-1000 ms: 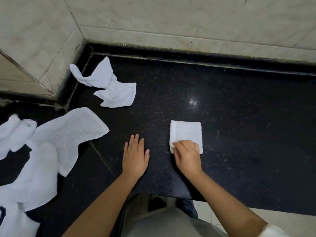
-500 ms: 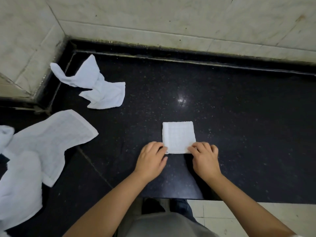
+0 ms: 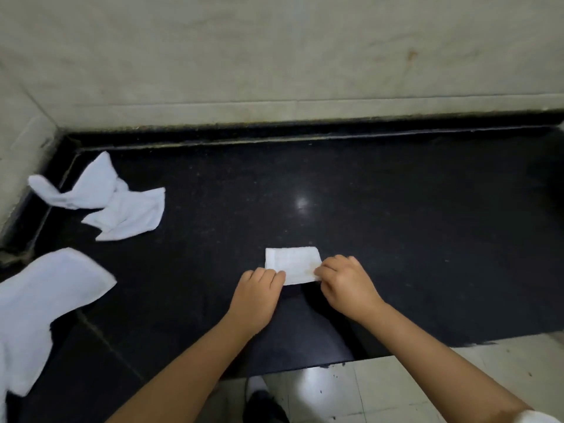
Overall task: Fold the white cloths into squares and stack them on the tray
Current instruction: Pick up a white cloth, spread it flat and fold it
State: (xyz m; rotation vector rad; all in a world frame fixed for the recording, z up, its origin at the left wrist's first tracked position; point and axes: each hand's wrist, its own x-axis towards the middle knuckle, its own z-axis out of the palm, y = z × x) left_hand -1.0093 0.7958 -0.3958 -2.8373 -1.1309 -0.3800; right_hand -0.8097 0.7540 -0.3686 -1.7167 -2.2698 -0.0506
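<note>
Two hands: both are now pinched on the near edge of the folded white cloth, one at each near corner.
Left hand: curled, its fingertips closed on the cloth's near-left corner; a second ago it was lying flat on the counter, off the cloth.
Right hand: closed on the near-right corner, where a second ago it was pressing the cloth's near edge alone.
Cloth shape: a square was seen half a second ago; now a shorter, wider strip is seen, and a shadow is cast beneath its near edge, so that edge is judged to be lifted off the black stone counter.
Cloth position: near the front middle of the counter, well apart from the other cloths.
Meaning: either one more fold is being started or the finished square is being picked up; which of the two cannot be told.
Tray: none is seen in view, so the stacking place is not shown.
Crumpled cloth: left unfolded near the back-left corner.
Spread cloth: left unfolded at the left edge.
Progress: early, as judged from one cloth in hand and at least two untouched.
</note>
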